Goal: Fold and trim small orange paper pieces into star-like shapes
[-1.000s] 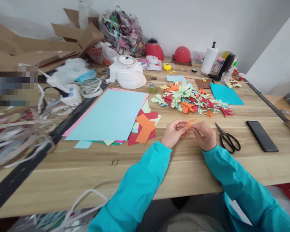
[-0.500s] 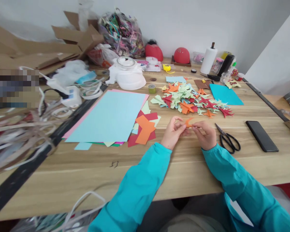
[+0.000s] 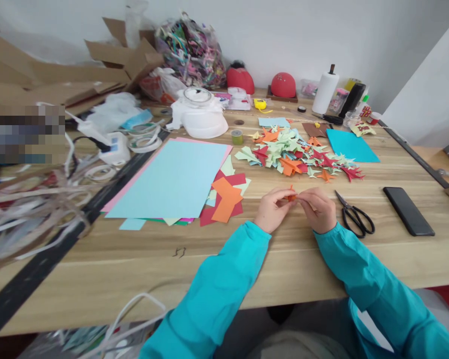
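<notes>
Between my two hands is a small piece of folded orange paper point(image 3: 291, 197), mostly covered by the fingers. My left hand point(image 3: 272, 209) pinches it from the left, and my right hand point(image 3: 318, 208) grips its other side with thumb and forefinger. Just beyond the hands lies a pile of folded paper pieces point(image 3: 280, 149) in pale green, orange, red and blue. Black-handled scissors point(image 3: 353, 214) rest open-bladed or closed, I cannot tell, right of my right hand. Left of my left hand, an orange paper scrap point(image 3: 226, 199) lies over red and green cut pieces.
Large light-blue paper sheets point(image 3: 168, 179) are stacked at left. A black phone point(image 3: 407, 210) lies at right, a teal sheet point(image 3: 352, 145) behind the pile. Toward the wall stand a green spool point(image 3: 237, 136), a yellow tape measure point(image 3: 260, 104) and a white roll point(image 3: 325, 93). Tangled strips point(image 3: 33, 204) cover the left side.
The orange paper has turned in my fingers, and less of it shows now. My left hand has tipped over, its fingers closing further across the paper. The view has shifted slightly.
</notes>
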Action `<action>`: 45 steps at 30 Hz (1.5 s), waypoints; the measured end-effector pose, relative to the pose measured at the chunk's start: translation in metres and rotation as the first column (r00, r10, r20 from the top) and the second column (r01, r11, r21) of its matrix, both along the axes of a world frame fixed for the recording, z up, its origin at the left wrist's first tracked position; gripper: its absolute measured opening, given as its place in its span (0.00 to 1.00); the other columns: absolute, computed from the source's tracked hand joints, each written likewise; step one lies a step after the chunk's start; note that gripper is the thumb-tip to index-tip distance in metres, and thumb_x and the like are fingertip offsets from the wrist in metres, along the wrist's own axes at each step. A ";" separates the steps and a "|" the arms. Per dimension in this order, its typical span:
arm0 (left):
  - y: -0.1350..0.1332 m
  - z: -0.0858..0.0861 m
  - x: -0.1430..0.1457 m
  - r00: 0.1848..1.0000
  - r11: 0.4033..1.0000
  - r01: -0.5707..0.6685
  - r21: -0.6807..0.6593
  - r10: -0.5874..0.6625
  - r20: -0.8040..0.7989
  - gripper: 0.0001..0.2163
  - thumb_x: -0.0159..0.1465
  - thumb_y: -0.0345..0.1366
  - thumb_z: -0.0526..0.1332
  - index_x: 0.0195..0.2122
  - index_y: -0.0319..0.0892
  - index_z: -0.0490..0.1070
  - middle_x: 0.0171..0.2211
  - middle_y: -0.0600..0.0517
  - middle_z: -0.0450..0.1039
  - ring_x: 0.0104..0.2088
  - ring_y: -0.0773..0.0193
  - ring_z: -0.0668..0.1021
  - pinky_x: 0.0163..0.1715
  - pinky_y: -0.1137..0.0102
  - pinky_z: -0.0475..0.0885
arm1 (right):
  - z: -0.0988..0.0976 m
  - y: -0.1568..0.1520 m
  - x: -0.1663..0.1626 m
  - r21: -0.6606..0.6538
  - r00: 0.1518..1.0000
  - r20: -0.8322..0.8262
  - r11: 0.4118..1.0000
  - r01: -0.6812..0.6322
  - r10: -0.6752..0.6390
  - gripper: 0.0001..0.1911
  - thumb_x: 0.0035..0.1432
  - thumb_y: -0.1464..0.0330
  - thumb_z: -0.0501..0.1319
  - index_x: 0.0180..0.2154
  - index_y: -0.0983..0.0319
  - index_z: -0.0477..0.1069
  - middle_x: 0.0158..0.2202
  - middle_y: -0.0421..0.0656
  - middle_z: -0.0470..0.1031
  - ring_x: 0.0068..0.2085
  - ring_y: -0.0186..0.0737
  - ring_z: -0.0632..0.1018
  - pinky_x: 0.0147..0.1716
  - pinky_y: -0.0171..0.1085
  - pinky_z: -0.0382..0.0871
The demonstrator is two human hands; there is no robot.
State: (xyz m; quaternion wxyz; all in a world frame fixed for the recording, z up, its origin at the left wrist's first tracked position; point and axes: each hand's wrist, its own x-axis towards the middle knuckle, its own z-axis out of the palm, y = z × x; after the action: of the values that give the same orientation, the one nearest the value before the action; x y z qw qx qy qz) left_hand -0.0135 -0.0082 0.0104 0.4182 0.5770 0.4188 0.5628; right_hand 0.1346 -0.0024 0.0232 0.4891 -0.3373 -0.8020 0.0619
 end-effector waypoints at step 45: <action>-0.003 -0.003 0.000 0.936 0.899 -0.116 0.423 0.241 -0.255 0.05 0.53 0.28 0.61 0.31 0.38 0.75 0.35 0.44 0.77 0.35 0.64 0.78 0.33 0.72 0.76 | 0.000 -0.003 0.002 0.025 0.996 0.080 0.999 0.025 -0.027 0.05 0.52 0.73 0.58 0.32 0.62 0.72 0.29 0.45 0.76 0.32 0.39 0.75 0.32 0.39 0.69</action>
State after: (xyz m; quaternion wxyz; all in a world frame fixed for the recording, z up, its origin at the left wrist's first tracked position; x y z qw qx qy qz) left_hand -0.0135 -0.0110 0.0077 0.1683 0.6878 0.4050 0.5785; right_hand 0.1367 -0.0056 0.0237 0.4611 -0.3442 -0.8172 0.0324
